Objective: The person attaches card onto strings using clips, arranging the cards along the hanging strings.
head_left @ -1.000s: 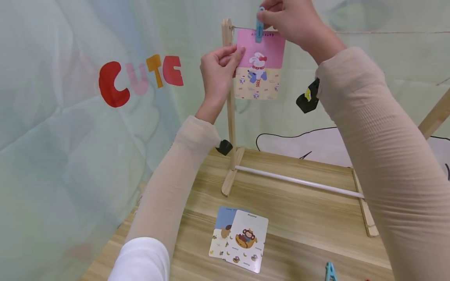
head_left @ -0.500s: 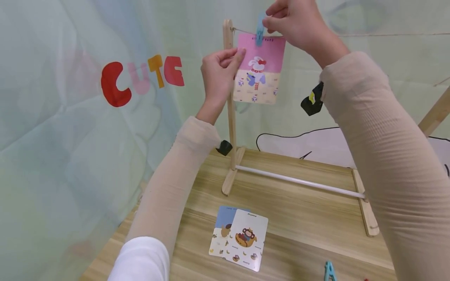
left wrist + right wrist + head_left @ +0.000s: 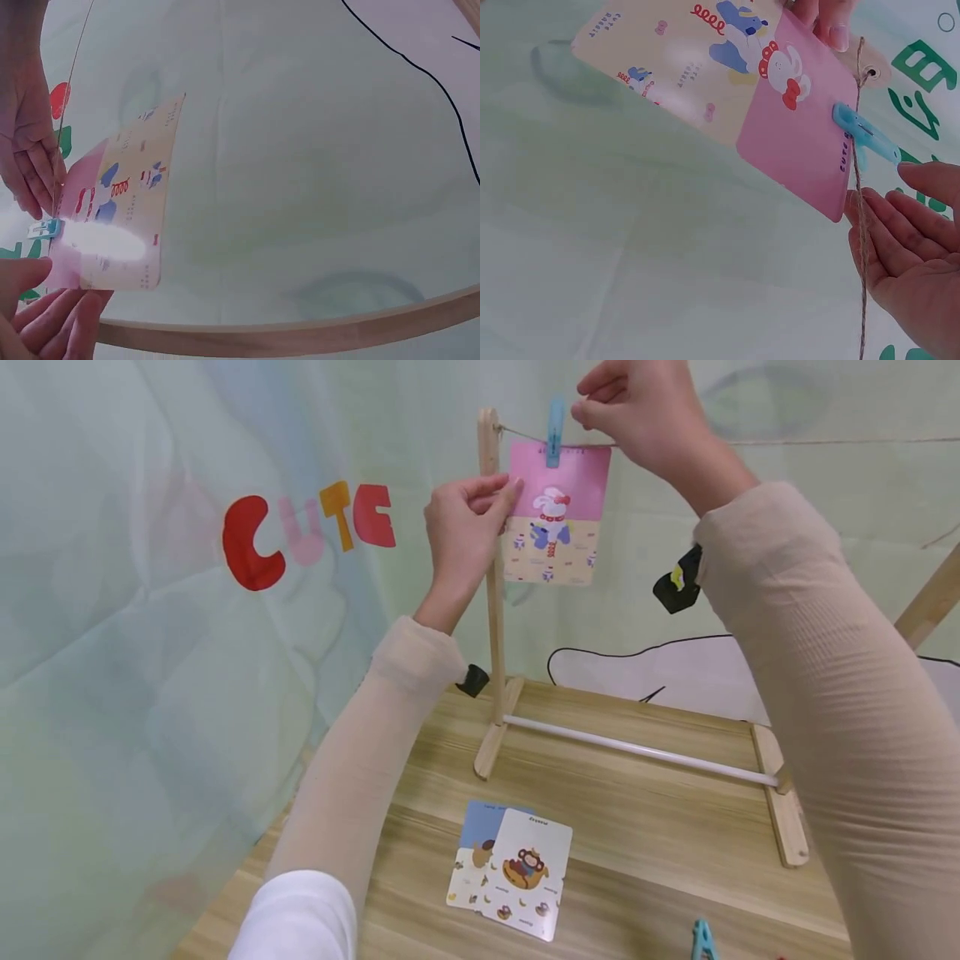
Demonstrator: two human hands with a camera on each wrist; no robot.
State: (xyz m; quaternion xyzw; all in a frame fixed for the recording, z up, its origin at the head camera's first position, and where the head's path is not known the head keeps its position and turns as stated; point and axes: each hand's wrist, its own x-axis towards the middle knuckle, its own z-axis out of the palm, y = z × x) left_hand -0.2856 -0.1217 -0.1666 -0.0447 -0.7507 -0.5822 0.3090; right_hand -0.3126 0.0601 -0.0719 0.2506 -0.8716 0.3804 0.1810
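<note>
A pink and cream card [image 3: 555, 543] with a rabbit picture hangs from a twine line [image 3: 787, 442]. A light blue clothespin [image 3: 555, 433] clips its top edge to the twine. My left hand [image 3: 467, 522] pinches the card's left edge between thumb and fingers. Just right of the clothespin is my right hand [image 3: 637, 410], holding nothing. In the right wrist view the right hand's fingers [image 3: 907, 232] are extended behind the twine, and its thumb is beside the clothespin's end.
The twine is tied to a wooden post [image 3: 491, 568] of a stand with a white lower bar [image 3: 637, 747]. Two overlapping cards, a monkey card [image 3: 525, 872] in front, lie on the wooden table [image 3: 637, 852]. Another blue clothespin [image 3: 703, 939] lies near the front. Cloth walls surround the table.
My right hand has let go of the blue clothespin and moved slightly right. The clothespin stays on the card and twine, which sit a little lower. My left hand stays at the card's edge.
</note>
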